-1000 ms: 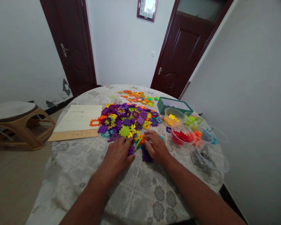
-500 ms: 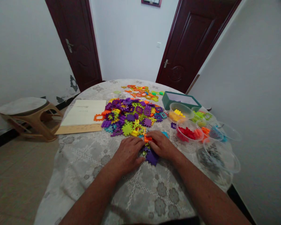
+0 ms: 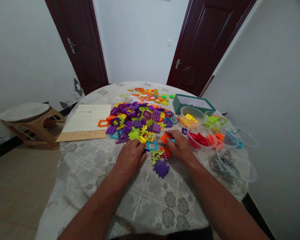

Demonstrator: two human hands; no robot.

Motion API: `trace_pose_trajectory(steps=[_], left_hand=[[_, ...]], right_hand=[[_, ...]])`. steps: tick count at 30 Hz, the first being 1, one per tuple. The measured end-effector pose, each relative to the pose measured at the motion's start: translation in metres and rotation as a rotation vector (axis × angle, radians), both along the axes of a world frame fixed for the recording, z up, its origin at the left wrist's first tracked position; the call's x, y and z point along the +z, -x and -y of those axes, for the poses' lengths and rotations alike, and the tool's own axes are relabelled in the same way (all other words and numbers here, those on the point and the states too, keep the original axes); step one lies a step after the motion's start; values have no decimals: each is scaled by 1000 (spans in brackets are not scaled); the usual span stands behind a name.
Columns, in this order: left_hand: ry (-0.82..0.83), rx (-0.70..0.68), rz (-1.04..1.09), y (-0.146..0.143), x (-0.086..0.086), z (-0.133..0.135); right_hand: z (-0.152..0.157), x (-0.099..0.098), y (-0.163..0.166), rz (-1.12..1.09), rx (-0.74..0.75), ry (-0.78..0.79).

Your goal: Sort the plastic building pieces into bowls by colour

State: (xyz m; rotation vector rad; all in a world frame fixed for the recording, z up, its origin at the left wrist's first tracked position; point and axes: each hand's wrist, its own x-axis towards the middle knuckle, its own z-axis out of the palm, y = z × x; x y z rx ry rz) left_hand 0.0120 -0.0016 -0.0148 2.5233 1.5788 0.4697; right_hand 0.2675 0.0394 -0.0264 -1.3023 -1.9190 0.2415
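Observation:
A heap of coloured plastic building pieces (image 3: pixel 140 121) lies in the middle of the round table (image 3: pixel 145 200). My left hand (image 3: pixel 130 157) rests palm down at the heap's near edge, fingers curled onto a yellow piece. My right hand (image 3: pixel 180 145) lies beside it, fingers pinched on an orange piece (image 3: pixel 165 137). Between the hands lie a blue ring piece (image 3: pixel 152 145), a green triangle piece (image 3: pixel 157 155) and a purple square piece (image 3: pixel 161 168).
Clear bowls stand at the right: yellow pieces (image 3: pixel 191 117), red pieces (image 3: pixel 201 137), grey pieces (image 3: pixel 231 163). A green box (image 3: pixel 192 103) and a second pile (image 3: pixel 150 95) lie farther back. A cream booklet (image 3: pixel 88 121) lies left. A wooden stool (image 3: pixel 31 121) stands off the table.
My hands have moved apart. The right hand slid right toward the red bowl with an orange piece, uncovering the blue, green and purple pieces between the hands.

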Motion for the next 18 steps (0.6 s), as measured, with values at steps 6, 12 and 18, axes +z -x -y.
trace_pose_trajectory(steps=[6,12,18], left_hand=[[-9,48,-46,-1,1,-3],[-36,43,-28,1,1,-5],[-68,22,23,4,4,-4]], right_hand=[[6,9,5,-117,-39,15],[10,12,17,-127,70,-11],[14,26,15,-174,61,159]])
